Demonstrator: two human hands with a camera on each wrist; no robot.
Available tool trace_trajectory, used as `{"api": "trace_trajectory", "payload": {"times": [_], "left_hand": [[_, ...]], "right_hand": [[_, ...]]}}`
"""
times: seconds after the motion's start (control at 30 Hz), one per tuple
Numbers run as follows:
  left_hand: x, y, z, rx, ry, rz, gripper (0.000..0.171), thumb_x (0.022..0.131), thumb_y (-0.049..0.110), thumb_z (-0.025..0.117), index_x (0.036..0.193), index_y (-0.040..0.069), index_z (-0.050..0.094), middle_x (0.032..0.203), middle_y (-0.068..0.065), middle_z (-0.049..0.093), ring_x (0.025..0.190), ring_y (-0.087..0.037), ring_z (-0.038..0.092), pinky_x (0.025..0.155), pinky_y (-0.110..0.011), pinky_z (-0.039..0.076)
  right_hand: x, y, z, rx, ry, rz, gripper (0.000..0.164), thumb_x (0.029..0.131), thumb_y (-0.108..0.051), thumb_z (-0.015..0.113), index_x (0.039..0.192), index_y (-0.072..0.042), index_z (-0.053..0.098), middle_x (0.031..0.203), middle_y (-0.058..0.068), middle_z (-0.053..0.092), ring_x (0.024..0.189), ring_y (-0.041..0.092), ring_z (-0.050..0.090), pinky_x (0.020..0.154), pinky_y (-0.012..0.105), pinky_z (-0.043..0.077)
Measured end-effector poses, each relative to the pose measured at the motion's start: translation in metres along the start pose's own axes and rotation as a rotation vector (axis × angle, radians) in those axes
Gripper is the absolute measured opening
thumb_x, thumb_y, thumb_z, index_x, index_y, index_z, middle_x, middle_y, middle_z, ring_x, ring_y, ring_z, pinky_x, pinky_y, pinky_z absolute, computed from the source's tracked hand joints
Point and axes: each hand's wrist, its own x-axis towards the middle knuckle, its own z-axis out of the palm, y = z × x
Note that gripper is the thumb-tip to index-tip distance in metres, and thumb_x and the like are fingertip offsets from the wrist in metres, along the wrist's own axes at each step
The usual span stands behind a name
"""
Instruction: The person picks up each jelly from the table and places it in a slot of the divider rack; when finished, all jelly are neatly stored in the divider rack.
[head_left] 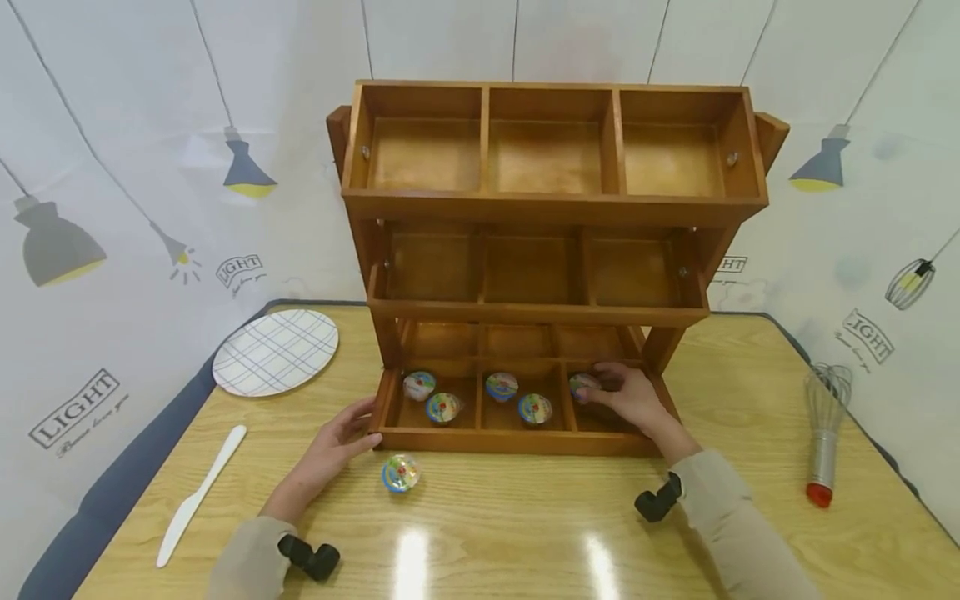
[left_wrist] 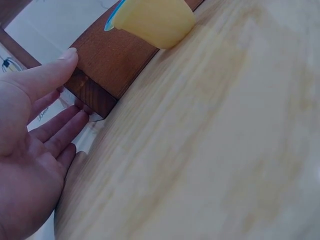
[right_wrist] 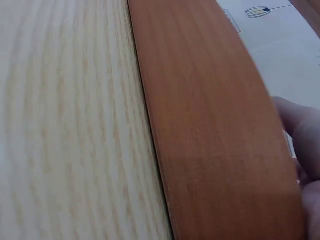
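Note:
In the bottom right compartment of the brown wooden rack (head_left: 555, 207), my right hand (head_left: 630, 398) pinches a small jelly cup (head_left: 582, 385) by its side; that cup is hidden in the right wrist view. My left hand (head_left: 335, 447) rests at the rack's front left corner, thumb on the front board (left_wrist: 110, 55) and relaxed fingers along the side. Just right of it a loose jelly cup (head_left: 401, 473) with a printed lid lies on the table, its yellow body (left_wrist: 155, 22) showing in the left wrist view. Two jelly cups (head_left: 445, 407) sit in the bottom left compartment, two more (head_left: 535, 408) in the middle one.
A white checked plate (head_left: 276, 352) and a white plastic knife (head_left: 201, 496) lie on the left of the wooden table (head_left: 510, 525). On the right lies a whisk (head_left: 823, 437) with a red end. The rack's upper tiers rise above my right hand.

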Motion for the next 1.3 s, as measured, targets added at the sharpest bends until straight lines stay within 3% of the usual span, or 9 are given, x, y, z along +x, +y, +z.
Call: {"api": "trace_trajectory", "payload": {"times": [0.17,0.27,0.33,0.47,0.7,0.87,0.97,1.1,1.3], "left_hand": [[0.000,-0.002,0.000,-0.001,-0.004,-0.011,0.060,0.084,0.026,0.060,0.136,0.014,0.034,0.138,-0.012,0.038,0.122,-0.029,0.039,0.089,-0.014,0.038],[0.001,-0.001,0.000,0.004,-0.004,-0.009,0.060,0.084,0.026,0.060,0.136,0.014,0.034,0.138,-0.012,0.038,0.122,-0.026,0.040,0.089,-0.013,0.038],[0.001,0.000,-0.001,0.008,0.001,-0.007,0.060,0.084,0.026,0.060,0.136,0.014,0.034,0.138,-0.012,0.038,0.121,-0.025,0.041,0.089,-0.013,0.038],[0.000,0.002,-0.003,0.003,0.012,-0.002,0.059,0.084,0.025,0.061,0.135,0.014,0.034,0.138,-0.012,0.038,0.122,-0.028,0.040,0.089,-0.013,0.038],[0.001,0.001,-0.002,-0.001,-0.004,-0.003,0.059,0.084,0.026,0.060,0.136,0.015,0.034,0.138,-0.011,0.038,0.123,-0.032,0.038,0.089,-0.015,0.038],[0.000,0.000,-0.001,0.004,-0.002,-0.011,0.058,0.084,0.026,0.060,0.136,0.016,0.034,0.138,-0.011,0.037,0.123,-0.031,0.039,0.090,-0.015,0.038],[-0.001,0.000,-0.002,0.008,0.004,-0.012,0.058,0.084,0.027,0.060,0.135,0.016,0.034,0.139,-0.011,0.038,0.123,-0.031,0.039,0.092,-0.018,0.038],[0.000,0.000,-0.002,0.006,0.004,-0.010,0.058,0.084,0.027,0.060,0.135,0.016,0.035,0.138,-0.010,0.038,0.123,-0.031,0.039,0.093,-0.023,0.038],[0.001,-0.001,-0.002,0.004,-0.001,0.011,0.057,0.085,0.026,0.059,0.135,0.015,0.035,0.138,-0.011,0.039,0.122,-0.031,0.041,0.091,-0.020,0.039]], "right_hand": [[-0.013,-0.013,-0.001,0.092,0.180,-0.078,0.056,0.080,-0.037,0.063,0.122,-0.003,0.049,0.121,0.018,0.053,0.105,0.023,0.055,0.084,0.031,0.048],[-0.023,-0.030,0.004,0.273,0.253,-0.192,0.044,0.082,-0.024,0.064,0.115,0.002,0.053,0.112,0.017,0.059,0.094,0.009,0.059,0.078,0.020,0.049],[-0.029,-0.044,0.010,0.396,0.250,-0.276,0.039,0.082,-0.015,0.064,0.113,0.006,0.053,0.107,0.013,0.062,0.090,0.005,0.060,0.075,0.016,0.049],[-0.038,-0.074,0.028,0.551,0.146,-0.393,0.038,0.081,-0.006,0.063,0.112,0.012,0.051,0.102,0.005,0.065,0.091,0.007,0.061,0.076,0.019,0.050],[-0.052,-0.102,0.080,0.527,-0.183,-0.531,0.038,0.081,-0.006,0.063,0.111,0.012,0.050,0.109,0.028,0.054,0.101,0.017,0.057,0.082,0.026,0.049],[-0.057,-0.107,0.124,0.468,-0.365,-0.454,0.040,0.079,-0.011,0.065,0.113,0.005,0.052,0.114,0.029,0.052,0.106,0.036,0.053,0.087,0.035,0.047],[-0.057,-0.110,0.147,0.431,-0.428,-0.388,0.043,0.079,-0.014,0.067,0.115,0.003,0.052,0.118,0.024,0.053,0.108,0.036,0.051,0.089,0.036,0.046],[-0.054,-0.112,0.170,0.373,-0.461,-0.332,0.050,0.077,-0.020,0.069,0.119,0.000,0.051,0.122,0.015,0.053,0.110,0.029,0.052,0.089,0.029,0.046],[-0.048,-0.113,0.191,0.314,-0.474,-0.330,0.055,0.074,-0.020,0.072,0.122,-0.004,0.050,0.117,0.008,0.057,0.105,0.023,0.055,0.086,0.025,0.047]]}}
